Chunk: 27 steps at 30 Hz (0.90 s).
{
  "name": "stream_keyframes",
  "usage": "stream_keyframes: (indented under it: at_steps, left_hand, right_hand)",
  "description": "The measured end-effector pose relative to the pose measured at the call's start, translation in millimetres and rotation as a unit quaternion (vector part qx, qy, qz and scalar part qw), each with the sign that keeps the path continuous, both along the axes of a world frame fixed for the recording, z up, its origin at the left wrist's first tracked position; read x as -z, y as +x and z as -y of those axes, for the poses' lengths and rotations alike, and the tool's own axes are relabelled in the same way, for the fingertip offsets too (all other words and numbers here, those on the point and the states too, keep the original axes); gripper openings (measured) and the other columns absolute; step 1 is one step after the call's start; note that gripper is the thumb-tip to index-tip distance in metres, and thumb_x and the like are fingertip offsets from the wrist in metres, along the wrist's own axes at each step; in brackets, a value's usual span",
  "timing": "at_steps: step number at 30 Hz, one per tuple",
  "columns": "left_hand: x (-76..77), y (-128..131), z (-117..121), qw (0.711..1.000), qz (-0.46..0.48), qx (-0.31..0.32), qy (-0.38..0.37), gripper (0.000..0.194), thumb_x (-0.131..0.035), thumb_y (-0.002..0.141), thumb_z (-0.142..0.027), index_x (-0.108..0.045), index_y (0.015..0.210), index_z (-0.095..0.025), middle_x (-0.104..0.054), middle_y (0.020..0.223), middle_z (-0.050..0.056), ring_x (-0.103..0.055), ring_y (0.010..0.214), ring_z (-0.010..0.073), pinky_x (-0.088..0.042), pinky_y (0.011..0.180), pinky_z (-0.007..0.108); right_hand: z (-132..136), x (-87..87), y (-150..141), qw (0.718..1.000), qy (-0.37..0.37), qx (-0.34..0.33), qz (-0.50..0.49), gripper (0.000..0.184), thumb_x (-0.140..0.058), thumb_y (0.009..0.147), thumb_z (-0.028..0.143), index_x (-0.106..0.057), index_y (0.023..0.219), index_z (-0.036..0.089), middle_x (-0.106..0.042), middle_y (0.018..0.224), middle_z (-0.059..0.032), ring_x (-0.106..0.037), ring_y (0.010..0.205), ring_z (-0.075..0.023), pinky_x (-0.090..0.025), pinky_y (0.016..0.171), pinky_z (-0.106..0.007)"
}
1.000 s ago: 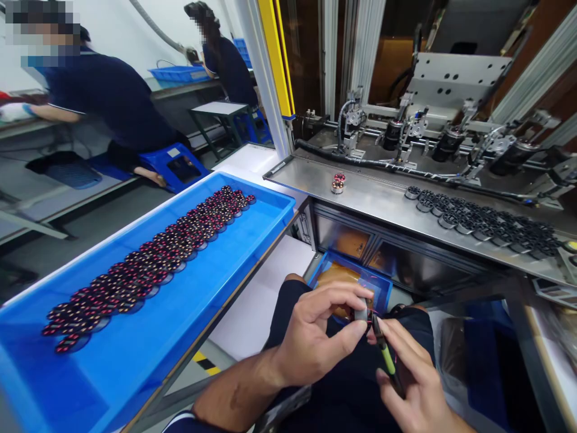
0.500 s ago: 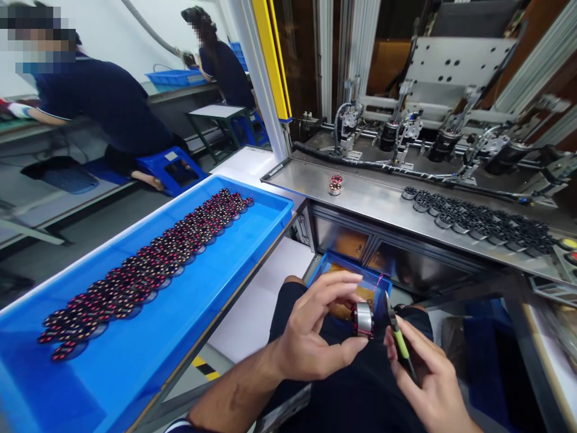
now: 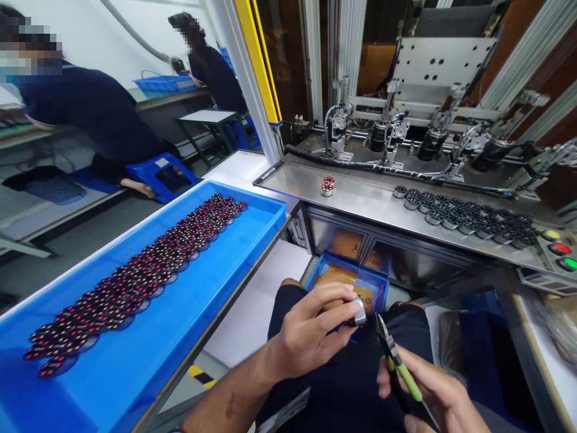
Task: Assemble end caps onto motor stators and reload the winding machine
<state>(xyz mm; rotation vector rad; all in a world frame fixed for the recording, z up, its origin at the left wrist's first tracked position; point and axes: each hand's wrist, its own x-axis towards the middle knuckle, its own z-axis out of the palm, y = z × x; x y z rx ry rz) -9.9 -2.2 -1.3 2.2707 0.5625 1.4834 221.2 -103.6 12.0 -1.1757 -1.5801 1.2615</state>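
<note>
My left hand [image 3: 309,331] is closed around a small wound motor stator [image 3: 359,313], whose silver side shows past the fingertips. Most of the stator is hidden by the fingers. A pair of cutting pliers [image 3: 409,380] with green and black handles lies in my right hand [image 3: 439,388], its metal jaws pointing up toward the stator but apart from it. Both hands are above my lap. Behind the left hand, a blue bin [image 3: 381,285] on the floor level holds brown material and a thin pink strand at its right side.
To the left, a long blue tray [image 3: 252,234] carries rows of wound stators [image 3: 135,273]. A metal bench [image 3: 360,195] before a machine bears two red-wound stators [image 3: 327,187] and many black parts [image 3: 469,218]. Coloured buttons [image 3: 561,248] sit at right. Two people [image 3: 94,114] work beyond.
My left hand has turned the stator and wrapped its fingers further over it. The pliers have shifted slightly left and down with my right hand. The whole view has moved a little.
</note>
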Motion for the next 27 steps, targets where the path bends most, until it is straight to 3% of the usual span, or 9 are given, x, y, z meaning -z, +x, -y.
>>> stream_keyframes:
  at_steps: [7, 13, 23, 27]
  left_hand:
    - [-3.7, 1, 0, 0.999, 0.039, -0.02, 0.021, 0.071, -0.07, 0.073, 0.009, -0.047, 0.137, -0.013, -0.071, 0.112, 0.014, -0.068, 0.108, 0.0232, -0.06, 0.095, 0.044]
    - [-3.9, -1, 2, 0.999, 0.052, -0.011, 0.005, 0.071, -0.07, 0.071, 0.012, -0.048, 0.134, -0.011, -0.073, 0.111, 0.015, -0.069, 0.108, 0.0224, -0.06, 0.095, 0.041]
    - [-6.7, 0, 5, 0.998, 0.055, -0.006, -0.009, 0.067, -0.071, 0.072, 0.011, -0.049, 0.132, -0.01, -0.074, 0.108, 0.016, -0.069, 0.108, 0.0236, -0.062, 0.092, 0.041]
    - [-6.5, 1, 5, 0.998, 0.056, -0.01, -0.011, 0.067, -0.071, 0.072, 0.011, -0.049, 0.132, -0.01, -0.074, 0.108, 0.016, -0.069, 0.108, 0.0236, -0.062, 0.092, 0.041]
  right_hand:
    - [-6, -10.7, -7, 0.999, -0.027, -0.028, -0.034, 0.066, -0.057, 0.077, 0.005, -0.057, 0.139, 0.029, -0.073, 0.105, -0.0081, -0.072, 0.093, -0.0213, -0.057, 0.087, -0.03]
    - [-9, -14.1, -15, 0.998, -0.005, -0.026, -0.061, 0.08, -0.052, 0.076, -0.003, -0.051, 0.138, 0.046, -0.071, 0.103, -0.0003, -0.07, 0.09, -0.015, -0.055, 0.087, -0.025]
    - [-9, -3.3, -15, 0.994, -0.056, -0.025, -0.086, 0.065, -0.055, 0.082, 0.005, -0.056, 0.135, 0.043, -0.069, 0.089, -0.0017, -0.066, 0.071, -0.0133, -0.055, 0.067, -0.022]
    - [-8, -1.5, -16, 0.999, -0.021, -0.002, -0.049, 0.064, -0.057, 0.079, 0.004, -0.06, 0.131, 0.042, -0.069, 0.08, 0.0004, -0.064, 0.065, -0.0119, -0.055, 0.065, -0.02]
